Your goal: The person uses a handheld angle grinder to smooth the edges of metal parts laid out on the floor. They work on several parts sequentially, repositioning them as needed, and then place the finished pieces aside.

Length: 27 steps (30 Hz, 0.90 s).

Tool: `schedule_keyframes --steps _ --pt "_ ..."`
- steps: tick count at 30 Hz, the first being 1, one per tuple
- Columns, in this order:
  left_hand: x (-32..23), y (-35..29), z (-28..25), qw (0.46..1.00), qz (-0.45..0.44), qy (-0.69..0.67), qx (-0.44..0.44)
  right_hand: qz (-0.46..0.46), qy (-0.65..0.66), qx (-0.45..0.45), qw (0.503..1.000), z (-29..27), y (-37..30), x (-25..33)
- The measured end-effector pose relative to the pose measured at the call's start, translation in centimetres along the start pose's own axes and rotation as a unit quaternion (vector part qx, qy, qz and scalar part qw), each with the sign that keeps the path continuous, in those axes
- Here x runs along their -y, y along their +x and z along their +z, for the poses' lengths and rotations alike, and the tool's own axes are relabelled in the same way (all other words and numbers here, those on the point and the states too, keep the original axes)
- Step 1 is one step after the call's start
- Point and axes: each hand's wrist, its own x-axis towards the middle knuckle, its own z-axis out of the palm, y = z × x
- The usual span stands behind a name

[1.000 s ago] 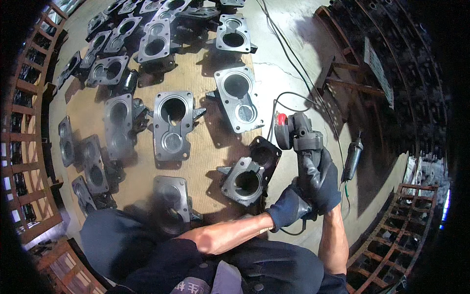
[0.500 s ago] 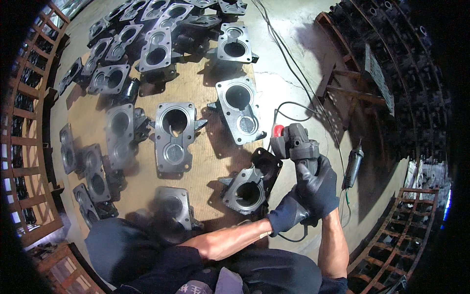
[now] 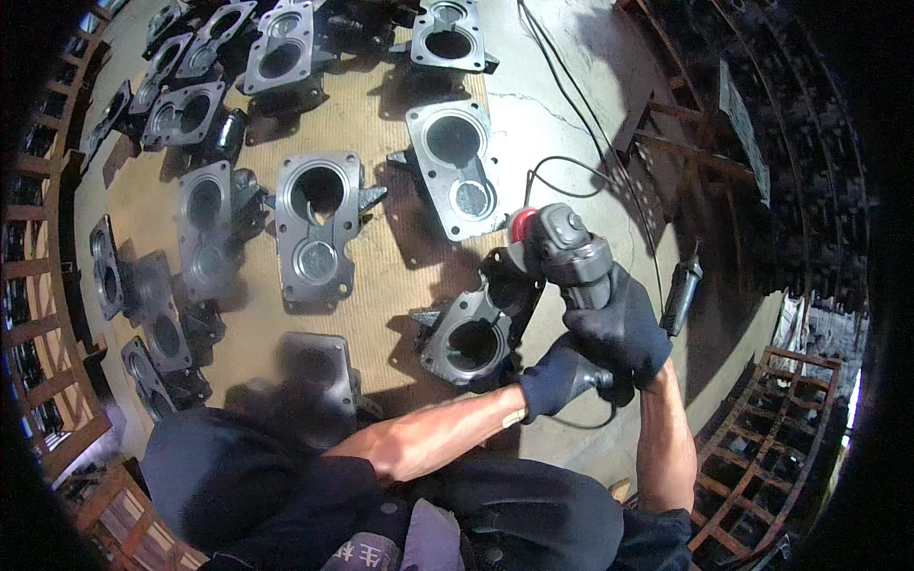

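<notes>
Both my hands, in dark gloves, are closed on a black angle grinder (image 3: pixel 576 257). My right hand (image 3: pixel 624 328) wraps round its body just behind the gear head. My left hand (image 3: pixel 562 381) grips further back toward its rear end, partly hidden by the right. A red disc (image 3: pixel 522 225) shows at the grinder's head, on the left side. Just below and left of the disc lies a grey metal casting (image 3: pixel 466 338) with a large round bore; whether the disc touches it I cannot tell. Another flanged casting (image 3: pixel 457 171) lies beyond, left of the grinder.
Several similar castings, one of them a two-hole casting (image 3: pixel 319 228), stand on cardboard (image 3: pixel 381 324) to the left. A second black power tool (image 3: pixel 684 295) lies on the floor at right. Cables (image 3: pixel 571 86) cross the floor. Rusty racks (image 3: pixel 771 447) line both sides.
The grinder has turned in my hands, so its head and red disc now face differently. The castings sit higher and further left in view.
</notes>
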Motion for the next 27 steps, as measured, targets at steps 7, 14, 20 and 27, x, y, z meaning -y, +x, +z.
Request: schedule_keyframes --steps 7,14,20,27 --pt "-0.2 1.2 0.3 0.988 -0.043 -0.150 0.013 0.011 -0.068 -0.004 0.998 -0.1 0.8 2.3" --pt "1.1 1.1 -0.5 0.987 -0.038 -0.152 0.045 0.007 -0.093 0.000 0.996 0.6 1.5 2.4" --pt "0.0 -0.3 0.4 0.925 -0.084 -0.371 -0.009 -0.016 -0.080 0.033 0.996 1.0 0.9 2.9" --pt "-3.0 0.0 -0.6 0.996 -0.045 -0.072 0.029 0.017 -0.130 0.008 0.991 0.8 1.6 2.2"
